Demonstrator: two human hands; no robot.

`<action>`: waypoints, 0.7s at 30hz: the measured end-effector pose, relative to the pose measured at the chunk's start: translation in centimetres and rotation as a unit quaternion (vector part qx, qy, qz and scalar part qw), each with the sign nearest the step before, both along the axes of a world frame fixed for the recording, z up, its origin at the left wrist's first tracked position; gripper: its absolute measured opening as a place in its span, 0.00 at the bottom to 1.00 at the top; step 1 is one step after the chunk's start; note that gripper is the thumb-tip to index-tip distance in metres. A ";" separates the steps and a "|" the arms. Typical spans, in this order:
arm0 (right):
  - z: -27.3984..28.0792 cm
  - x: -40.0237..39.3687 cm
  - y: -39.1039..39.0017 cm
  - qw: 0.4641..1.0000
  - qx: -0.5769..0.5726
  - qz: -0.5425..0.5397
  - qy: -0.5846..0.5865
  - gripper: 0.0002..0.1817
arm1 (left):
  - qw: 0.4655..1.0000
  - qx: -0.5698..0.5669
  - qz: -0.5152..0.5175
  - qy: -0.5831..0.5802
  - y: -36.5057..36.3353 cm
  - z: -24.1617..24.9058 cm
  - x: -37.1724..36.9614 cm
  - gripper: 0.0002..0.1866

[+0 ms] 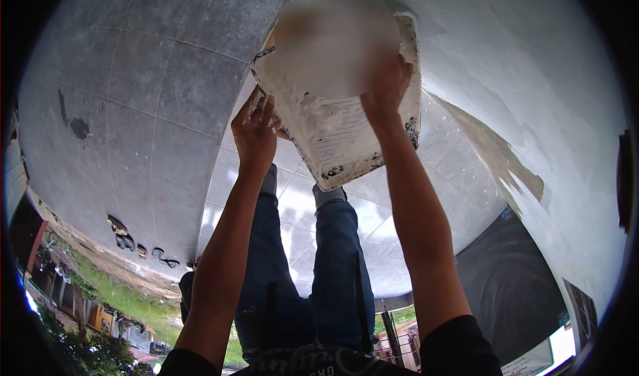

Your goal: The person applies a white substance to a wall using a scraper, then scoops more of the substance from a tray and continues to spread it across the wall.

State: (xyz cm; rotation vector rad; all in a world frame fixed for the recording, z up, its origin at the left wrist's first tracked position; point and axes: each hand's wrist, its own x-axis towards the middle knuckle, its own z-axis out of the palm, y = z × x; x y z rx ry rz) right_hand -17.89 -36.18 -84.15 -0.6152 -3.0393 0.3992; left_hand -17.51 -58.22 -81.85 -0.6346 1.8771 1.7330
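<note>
A worn, whitish rectangular board or tray (346,133), with chipped dark edges and rows of faint lines, is tilted in front of me near the wall. A round blurred patch covers its upper part. My left hand (256,119) is at its left edge, fingers bent against the rim and smeared with white. My right hand (388,89) lies over its right side, with its fingers partly lost in the blur. What the right fingers hold, if anything, cannot be made out.
A pale wall (526,76) with a rough brownish patch (512,153) rises on the right. Grey tiled floor (146,109) spreads to the left, with several pieces of footwear (125,241) near its edge. A dark panel (509,283) stands at lower right. Grass (120,289) lies outside.
</note>
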 end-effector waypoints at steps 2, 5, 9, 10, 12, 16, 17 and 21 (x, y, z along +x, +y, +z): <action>-0.2 0.9 -2.0 0.996 -0.061 0.053 0.031 0.32 | 1.000 -0.006 -0.020 0.006 -0.1 0.0 -0.3 0.24; 0.8 2.3 -3.4 0.988 -0.108 0.095 0.059 0.35 | 0.997 -0.031 -0.053 0.056 -0.2 -0.7 -0.1 0.24; -0.7 0.7 2.3 0.992 0.028 0.058 0.108 0.35 | 0.999 -0.022 -0.029 0.035 -0.4 -0.7 -0.1 0.25; -1.0 0.3 3.1 0.990 0.051 0.069 0.112 0.34 | 0.999 -0.002 -0.021 0.025 -0.2 -0.4 -0.2 0.25; -1.3 0.0 3.2 0.992 0.060 0.073 0.084 0.32 | 0.999 -0.006 -0.028 0.015 0.0 0.0 -0.2 0.26; -1.4 0.2 1.8 0.988 -0.008 0.111 0.106 0.33 | 1.000 -0.012 -0.005 -0.001 0.2 0.2 -0.5 0.25; -1.8 1.0 0.9 0.979 -0.047 0.174 0.096 0.33 | 1.000 -0.007 0.001 -0.012 0.3 0.5 -0.7 0.25; -1.0 1.9 0.4 0.950 -0.058 0.275 0.138 0.32 | 1.000 -0.018 0.005 -0.004 0.2 -0.1 -0.4 0.24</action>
